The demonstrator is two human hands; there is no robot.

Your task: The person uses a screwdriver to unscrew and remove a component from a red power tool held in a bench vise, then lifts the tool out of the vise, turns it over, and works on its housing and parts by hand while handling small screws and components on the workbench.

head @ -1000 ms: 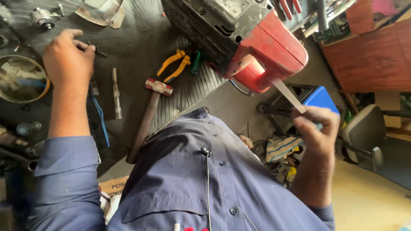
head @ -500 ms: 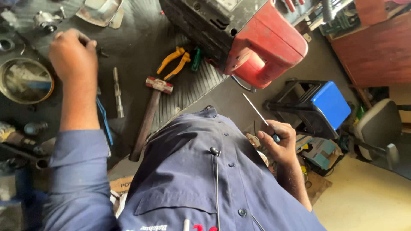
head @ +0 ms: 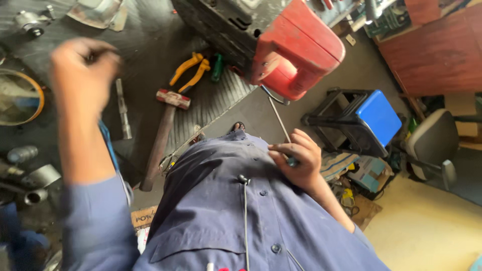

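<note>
A: Screwdriver (head: 281, 125), one item: thin metal shaft, dark green handle. Right hand (head: 296, 163) at four o'clock from frame centre, against the blue shirt, grip clenched round the handle, shaft pointing to eleven o'clock toward the red power tool (head: 296, 52).

B: Left hand (head: 83, 68)?

A: At ten o'clock over the dark worktop (head: 145, 45), fingers curled. It is smeared with motion; whether the grip encloses anything I cannot tell.

B: Loose stock nearby?

A: Hammer (head: 163, 133) with wooden shaft, and orange-handled pliers (head: 191, 68) at twelve o'clock from it.

B: Risks?

A: In my judgement, the shaft tip could snag the shirt or glance off the red housing, since the hold is far back on the handle. The hammer lies near the worktop edge; a sleeve could knock it off.

B: Gaps in the record?

A: Screwdriver tip type unreadable; red tool cut off at the top edge; round tin (head: 17, 98) at nine o'clock only partly in frame.
</note>
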